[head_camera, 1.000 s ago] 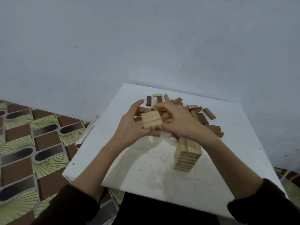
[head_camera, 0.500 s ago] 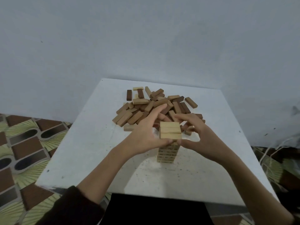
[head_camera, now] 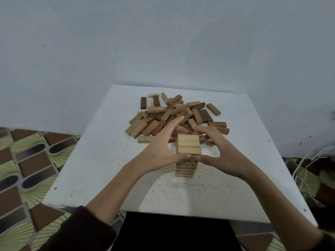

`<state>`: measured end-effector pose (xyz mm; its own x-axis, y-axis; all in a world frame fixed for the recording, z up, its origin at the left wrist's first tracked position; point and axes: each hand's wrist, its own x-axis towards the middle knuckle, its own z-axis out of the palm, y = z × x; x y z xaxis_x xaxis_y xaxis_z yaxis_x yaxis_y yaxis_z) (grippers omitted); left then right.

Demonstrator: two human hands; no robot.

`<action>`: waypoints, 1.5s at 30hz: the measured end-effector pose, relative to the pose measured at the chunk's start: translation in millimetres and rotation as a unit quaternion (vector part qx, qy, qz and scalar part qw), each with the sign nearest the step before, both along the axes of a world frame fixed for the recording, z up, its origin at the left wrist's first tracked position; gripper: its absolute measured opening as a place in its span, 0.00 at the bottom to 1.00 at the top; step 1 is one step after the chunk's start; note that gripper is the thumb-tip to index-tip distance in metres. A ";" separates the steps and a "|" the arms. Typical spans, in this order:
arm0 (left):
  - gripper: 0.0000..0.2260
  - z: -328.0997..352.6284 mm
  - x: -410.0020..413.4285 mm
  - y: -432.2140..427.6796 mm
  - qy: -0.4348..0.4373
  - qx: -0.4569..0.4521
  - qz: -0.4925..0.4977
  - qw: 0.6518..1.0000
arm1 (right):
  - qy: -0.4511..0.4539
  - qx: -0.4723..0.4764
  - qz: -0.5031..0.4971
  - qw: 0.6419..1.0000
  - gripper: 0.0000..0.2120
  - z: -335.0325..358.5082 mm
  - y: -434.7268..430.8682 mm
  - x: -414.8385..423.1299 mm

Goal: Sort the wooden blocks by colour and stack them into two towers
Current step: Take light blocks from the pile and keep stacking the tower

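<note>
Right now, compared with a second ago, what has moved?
The left hand and right hand carried the layer of three pale wooden blocks down and right onto the pale wooden block tower; their grip on it remains. The mixed brown and pale block pile stayed put.

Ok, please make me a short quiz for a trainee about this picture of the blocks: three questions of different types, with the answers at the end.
1. True or false: a second tower, made of dark blocks, already stands on the table.
2. How many light blocks make up the top layer that the left hand and the right hand hold at the top of the light tower? A) two B) three C) five
3. Fill in: the loose pile of mixed blocks lies ____ the light tower, toward the wall.

Key: 1 false; 2 B; 3 behind.
</note>
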<state>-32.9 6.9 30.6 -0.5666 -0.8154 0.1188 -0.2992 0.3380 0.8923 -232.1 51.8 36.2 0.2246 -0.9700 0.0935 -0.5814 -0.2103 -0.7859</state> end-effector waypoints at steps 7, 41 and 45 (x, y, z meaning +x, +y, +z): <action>0.43 -2.9 6.0 1.9 -0.015 -0.009 0.000 1.000 | 0.013 -0.011 0.013 1.000 0.34 -0.8 -0.3 0.5; 0.44 -24.7 -4.7 33.5 -0.008 0.080 -0.018 0.997 | -0.116 0.067 -0.068 0.989 0.49 -25.6 24.5 45.2; 0.46 -26.7 -6.5 33.2 -0.024 0.066 -0.028 0.997 | -0.113 0.086 -0.066 0.988 0.46 -25.5 24.5 45.7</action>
<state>-39.4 40.1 3.9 -0.6136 -0.7894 -0.0165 -0.3273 0.2353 0.9151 -186.4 76.3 10.6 0.0874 -0.9953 -0.0424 -0.3997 0.0040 -0.9166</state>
